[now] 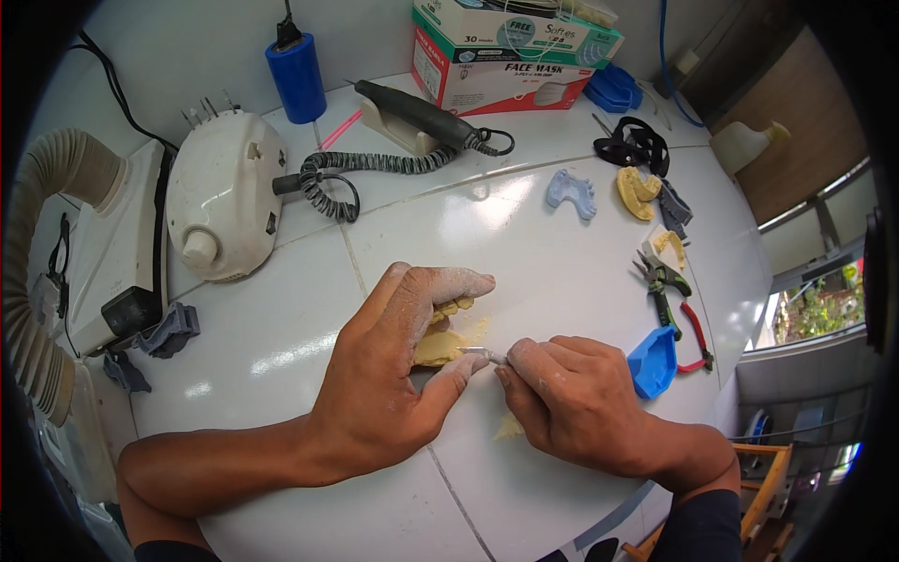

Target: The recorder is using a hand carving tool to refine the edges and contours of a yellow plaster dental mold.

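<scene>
Nearest you, your right hand (576, 403) was pinched shut on a thin metal tool (482, 352), its long axis lying roughly level and its tip pointing left toward the yellow dental cast (438, 347). Just left of that tip, your left hand (393, 375) was curled closed over the cast, pinning it to the white tabletop (281, 356); thumb below, fingers above. Farther off lay a blue tray (653, 362), then pliers (667, 286).
</scene>
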Motion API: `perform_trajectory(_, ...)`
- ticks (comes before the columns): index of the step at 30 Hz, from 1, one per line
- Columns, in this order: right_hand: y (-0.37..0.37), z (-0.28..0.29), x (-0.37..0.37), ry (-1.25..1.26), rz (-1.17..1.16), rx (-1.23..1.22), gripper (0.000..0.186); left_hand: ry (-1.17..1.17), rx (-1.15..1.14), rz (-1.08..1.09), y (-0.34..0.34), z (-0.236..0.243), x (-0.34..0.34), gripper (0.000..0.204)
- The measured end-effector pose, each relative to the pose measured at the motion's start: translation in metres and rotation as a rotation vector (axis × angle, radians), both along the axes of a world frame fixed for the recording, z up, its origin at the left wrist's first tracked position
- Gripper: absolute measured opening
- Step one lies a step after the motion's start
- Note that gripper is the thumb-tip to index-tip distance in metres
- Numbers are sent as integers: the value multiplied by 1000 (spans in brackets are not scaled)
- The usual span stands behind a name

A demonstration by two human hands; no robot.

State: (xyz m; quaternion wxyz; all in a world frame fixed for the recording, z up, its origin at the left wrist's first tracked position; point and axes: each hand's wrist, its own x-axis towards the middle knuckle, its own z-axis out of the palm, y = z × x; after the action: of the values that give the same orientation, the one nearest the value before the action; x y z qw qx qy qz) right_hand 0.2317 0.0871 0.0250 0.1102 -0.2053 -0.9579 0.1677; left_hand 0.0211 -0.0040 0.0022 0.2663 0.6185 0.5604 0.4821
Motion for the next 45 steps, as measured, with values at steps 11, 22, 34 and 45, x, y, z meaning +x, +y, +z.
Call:
perform_trajectory(11,-1,-4,0,31,-17,16,16,3,17,2,2,-1,-1,53)
perform_trajectory(22,-2,-4,-1,77,-17,-21,17,63,76,31,0,-5,0,64)
perform_trajectory(34,-1,-1,-1,39,-11,-34,16,81,87,6,0,-5,-1,67)
perform_trajectory(45,-3,-4,-1,54,-21,-7,17,-22,20,-4,0,-1,0,60)
